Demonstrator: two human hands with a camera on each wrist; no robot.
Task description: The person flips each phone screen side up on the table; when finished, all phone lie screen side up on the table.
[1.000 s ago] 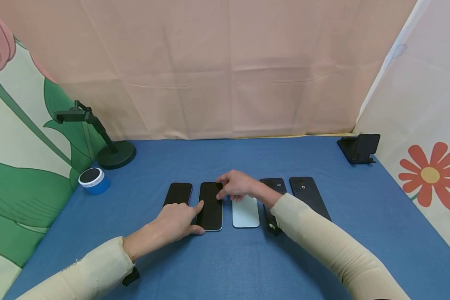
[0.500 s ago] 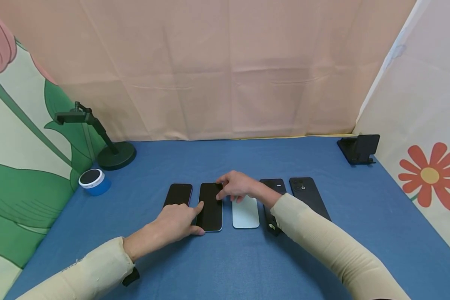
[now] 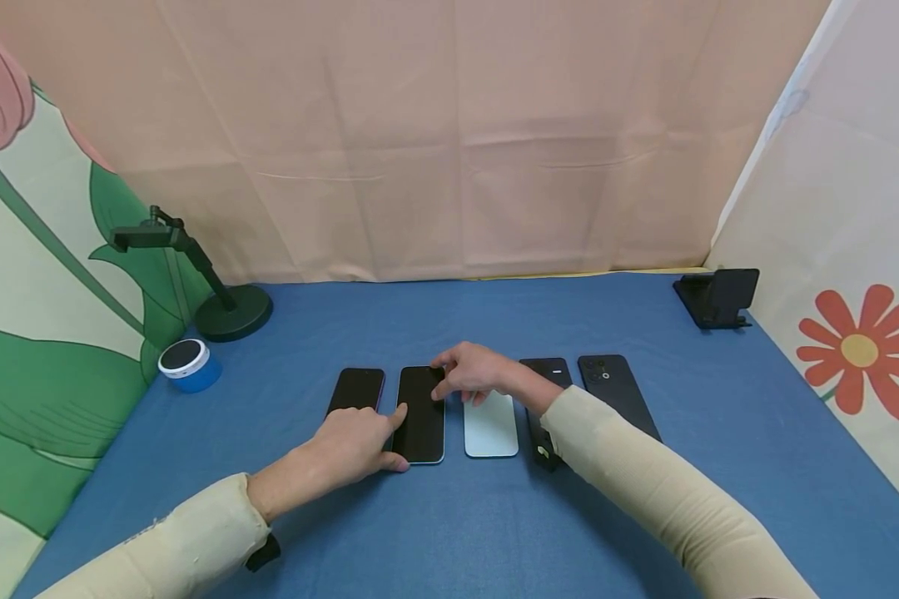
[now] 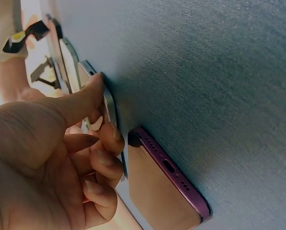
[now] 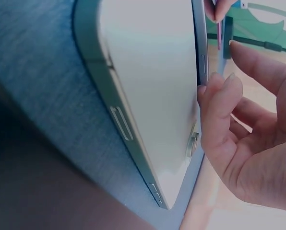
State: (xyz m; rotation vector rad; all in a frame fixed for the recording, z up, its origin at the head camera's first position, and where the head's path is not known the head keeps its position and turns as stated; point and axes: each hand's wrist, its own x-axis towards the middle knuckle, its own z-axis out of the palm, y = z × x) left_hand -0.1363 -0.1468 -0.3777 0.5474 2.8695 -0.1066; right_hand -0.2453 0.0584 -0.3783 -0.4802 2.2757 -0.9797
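A smartphone [image 3: 421,420] with a black screen and pale metal frame lies face up, second from the left in a row. My left hand [image 3: 354,443] grips its near-left corner, the thumb at the bottom edge and curled fingers along the side. At its far-right corner, my right hand [image 3: 474,370] holds the edges with bent fingers, crossing above a pale smartphone [image 3: 490,428]. To the left is a purple-framed smartphone [image 4: 164,187], screen up, partly hidden by my left hand in the head view.
Two black smartphones, one with a plain back [image 3: 544,368] and one with a round camera block [image 3: 616,387], lie to the right, partly under my right forearm. A black stand [image 3: 228,309] and blue-white tub [image 3: 189,366] stand left. Another black stand [image 3: 719,298] is back right on the blue cloth [image 3: 449,532].
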